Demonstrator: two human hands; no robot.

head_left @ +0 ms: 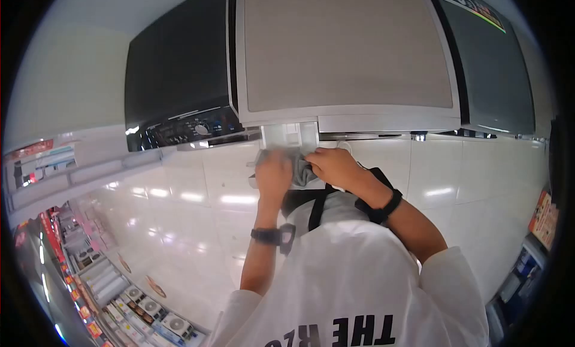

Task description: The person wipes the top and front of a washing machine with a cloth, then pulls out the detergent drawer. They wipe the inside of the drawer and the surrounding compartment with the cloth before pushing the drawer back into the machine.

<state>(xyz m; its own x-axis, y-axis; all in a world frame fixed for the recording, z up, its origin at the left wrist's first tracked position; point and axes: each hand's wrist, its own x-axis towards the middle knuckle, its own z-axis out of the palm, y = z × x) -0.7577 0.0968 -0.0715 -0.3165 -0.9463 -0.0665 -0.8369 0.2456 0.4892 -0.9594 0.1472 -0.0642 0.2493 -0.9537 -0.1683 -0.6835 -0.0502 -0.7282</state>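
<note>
A white detergent drawer (291,133) is pulled out from the front of the middle washing machine (347,53). At its front end bunches a grey cloth (304,172). My left hand (275,172), slightly blurred, is closed on the left part of the cloth, close to the drawer's left front corner. My right hand (335,166) has its fingers curled at the cloth's right side, by the drawer's right front corner. Its fingertips appear to pinch the cloth. The drawer's front face is mostly hidden by the cloth and hands.
A black washing machine (179,71) with a control dial stands at the left, and a dark grey machine (494,71) at the right. Glossy white tiles (221,227) cover the floor. At lower left are shelves with boxed goods (147,308). A low white ledge (84,173) runs along the left.
</note>
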